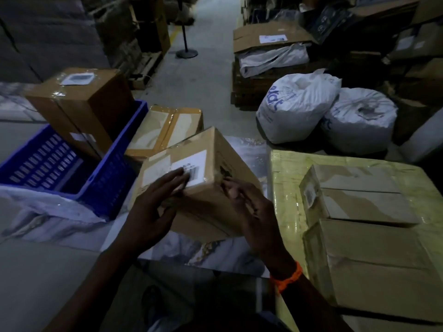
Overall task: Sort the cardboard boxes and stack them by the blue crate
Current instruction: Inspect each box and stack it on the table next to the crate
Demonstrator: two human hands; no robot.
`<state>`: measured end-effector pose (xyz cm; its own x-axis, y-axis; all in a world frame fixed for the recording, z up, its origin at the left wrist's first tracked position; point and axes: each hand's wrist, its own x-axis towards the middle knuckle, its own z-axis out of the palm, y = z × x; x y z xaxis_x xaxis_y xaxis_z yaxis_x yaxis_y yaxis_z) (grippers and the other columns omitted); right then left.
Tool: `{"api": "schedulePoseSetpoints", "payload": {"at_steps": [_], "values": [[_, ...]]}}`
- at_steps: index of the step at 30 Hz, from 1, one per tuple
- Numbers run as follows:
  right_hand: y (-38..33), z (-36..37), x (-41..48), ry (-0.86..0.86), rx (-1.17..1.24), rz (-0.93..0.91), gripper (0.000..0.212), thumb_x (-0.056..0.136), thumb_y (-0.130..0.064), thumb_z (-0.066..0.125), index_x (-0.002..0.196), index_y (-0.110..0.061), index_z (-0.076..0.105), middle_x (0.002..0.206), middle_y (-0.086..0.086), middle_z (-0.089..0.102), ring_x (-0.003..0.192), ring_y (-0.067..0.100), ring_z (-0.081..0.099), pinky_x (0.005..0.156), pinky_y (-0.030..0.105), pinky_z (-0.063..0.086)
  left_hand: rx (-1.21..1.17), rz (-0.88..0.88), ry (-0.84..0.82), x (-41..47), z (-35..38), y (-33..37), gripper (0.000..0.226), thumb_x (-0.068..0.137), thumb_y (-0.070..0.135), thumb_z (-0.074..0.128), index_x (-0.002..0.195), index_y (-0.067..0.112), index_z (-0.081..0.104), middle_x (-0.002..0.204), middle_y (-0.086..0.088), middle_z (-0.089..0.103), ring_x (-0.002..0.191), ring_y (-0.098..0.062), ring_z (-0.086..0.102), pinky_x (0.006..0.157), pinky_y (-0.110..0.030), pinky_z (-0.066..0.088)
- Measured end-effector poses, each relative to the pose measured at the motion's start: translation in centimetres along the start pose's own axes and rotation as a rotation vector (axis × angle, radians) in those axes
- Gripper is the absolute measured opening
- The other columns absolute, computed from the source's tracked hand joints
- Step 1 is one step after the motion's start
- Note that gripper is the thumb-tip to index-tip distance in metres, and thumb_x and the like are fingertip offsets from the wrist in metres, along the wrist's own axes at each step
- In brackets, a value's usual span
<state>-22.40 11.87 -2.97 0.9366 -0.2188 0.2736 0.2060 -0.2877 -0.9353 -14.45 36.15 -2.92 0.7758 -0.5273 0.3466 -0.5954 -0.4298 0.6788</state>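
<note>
A brown cardboard box (203, 164) with a white barcode label sits tilted in the middle, just right of the blue crate (100, 178). My left hand (155, 204) lies on its near-left top with straight fingers reaching the label. My right hand (247, 204) touches its near-right corner, fingers loosely bent; an orange band is on that wrist. A taller taped box (84, 104) stands in the crate. Behind the tilted box lies a flat taped box (167, 128) beside the crate.
Two more cardboard boxes (359, 195) (374, 264) lie on a yellow-wrapped package (285, 178) at right. Two white sacks (297, 104) (359, 121) sit on the floor beyond. Pallets of cartons (271, 39) line the aisle, with a post stand (187, 52) farther back. White sacking (43, 212) lies under the crate.
</note>
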Motion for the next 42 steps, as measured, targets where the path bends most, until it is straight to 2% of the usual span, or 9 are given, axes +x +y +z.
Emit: {"api": "schedulePoseSetpoints", "payload": {"at_steps": [6, 11, 15, 18, 22, 28, 34, 39, 42], "values": [[4.2, 1.4, 1.3, 0.012, -0.201, 0.052, 0.034, 0.095, -0.046, 0.061, 0.118, -0.025, 0.074, 0.125, -0.018, 0.065, 0.122, 0.006, 0.059, 0.102, 0.016, 0.040, 0.059, -0.320, 0.167, 1.3, -1.3, 1.9, 0.073, 0.091, 0.075, 0.039, 0.148, 0.031, 0.047, 0.140, 0.016, 0.043, 0.125, 0.000, 0.044, 0.100, -0.032, 0.044], [9.4, -0.9, 1.7, 0.106, -0.188, 0.622, 0.074, 0.086, -0.058, 0.076, 0.143, -0.015, 0.056, 0.143, 0.009, 0.057, 0.128, 0.024, 0.059, 0.104, 0.038, 0.052, 0.043, -0.441, 0.214, 0.0, -1.7, 2.2, 0.096, 0.080, 0.093, 0.024, 0.138, 0.025, 0.056, 0.131, 0.003, 0.053, 0.115, -0.014, 0.052, 0.088, -0.034, 0.044], [9.4, -0.9, 0.5, 0.098, 0.159, 0.610, 0.026, 0.096, -0.029, 0.072, 0.119, -0.016, 0.071, 0.114, 0.005, 0.077, 0.105, 0.019, 0.074, 0.088, 0.036, 0.060, 0.068, -0.489, 0.235, -1.5, -2.1, 0.6, 0.085, 0.085, 0.085, 0.032, 0.145, 0.028, 0.051, 0.140, -0.002, 0.052, 0.119, -0.014, 0.051, 0.087, -0.027, 0.045], [8.7, -0.5, -0.5, 0.176, 0.208, 0.541, 0.034, 0.095, -0.038, 0.073, 0.124, -0.021, 0.070, 0.116, 0.000, 0.076, 0.108, 0.020, 0.073, 0.093, 0.043, 0.060, -0.067, -0.520, 0.213, -2.9, -2.6, -0.3, 0.077, 0.087, 0.081, 0.032, 0.146, 0.035, 0.050, 0.136, 0.001, 0.055, 0.119, -0.013, 0.053, 0.091, -0.031, 0.048], [7.6, -1.7, -0.7, 0.322, 0.221, 0.486, 0.036, 0.098, -0.029, 0.070, 0.132, -0.016, 0.064, 0.119, 0.005, 0.073, 0.104, 0.020, 0.072, 0.081, 0.028, 0.061, -0.301, -0.631, 0.161, -5.4, -1.5, -0.8, 0.071, 0.082, 0.088, 0.041, 0.134, 0.044, 0.060, 0.131, 0.008, 0.065, 0.121, -0.012, 0.061, 0.102, -0.051, 0.050], [8.7, -4.3, -1.1, 0.284, -0.118, 0.437, 0.072, 0.079, -0.078, 0.066, 0.135, -0.033, 0.059, 0.132, -0.002, 0.061, 0.117, 0.016, 0.063, 0.096, 0.045, 0.058, -0.485, -0.742, 0.122, -8.9, 3.0, -1.1, 0.066, 0.077, 0.089, 0.049, 0.127, 0.049, 0.064, 0.134, 0.006, 0.065, 0.122, -0.016, 0.062, 0.105, -0.054, 0.049], [8.9, -5.1, -3.3, 0.341, -0.079, 0.449, 0.035, 0.094, -0.034, 0.074, 0.125, -0.024, 0.061, 0.117, -0.004, 0.066, 0.103, 0.010, 0.066, 0.083, 0.032, 0.056, -0.517, -0.764, 0.202, -10.4, 4.6, -1.2, 0.060, 0.079, 0.071, 0.057, 0.130, 0.040, 0.064, 0.131, 0.010, 0.066, 0.120, -0.012, 0.064, 0.102, -0.046, 0.052], [9.7, -6.1, -4.5, 0.302, -0.007, 0.505, 0.028, 0.095, -0.034, 0.073, 0.119, -0.022, 0.067, 0.111, 0.001, 0.073, 0.099, 0.019, 0.072, 0.077, 0.040, 0.062, -0.482, -0.756, 0.247, -8.5, 4.0, -1.4, 0.056, 0.086, 0.043, 0.054, 0.140, 0.028, 0.054, 0.133, 0.004, 0.063, 0.113, -0.009, 0.066, 0.090, -0.037, 0.056], [9.6, -6.6, -3.6, 0.222, -0.007, 0.530, 0.033, 0.093, -0.042, 0.075, 0.120, -0.025, 0.068, 0.112, -0.001, 0.074, 0.103, 0.022, 0.072, 0.078, 0.043, 0.063, -0.448, -0.750, 0.182, -6.4, 3.4, -2.0, 0.062, 0.088, 0.040, 0.060, 0.149, 0.034, 0.044, 0.135, 0.004, 0.062, 0.117, -0.019, 0.066, 0.087, -0.046, 0.060]]}}
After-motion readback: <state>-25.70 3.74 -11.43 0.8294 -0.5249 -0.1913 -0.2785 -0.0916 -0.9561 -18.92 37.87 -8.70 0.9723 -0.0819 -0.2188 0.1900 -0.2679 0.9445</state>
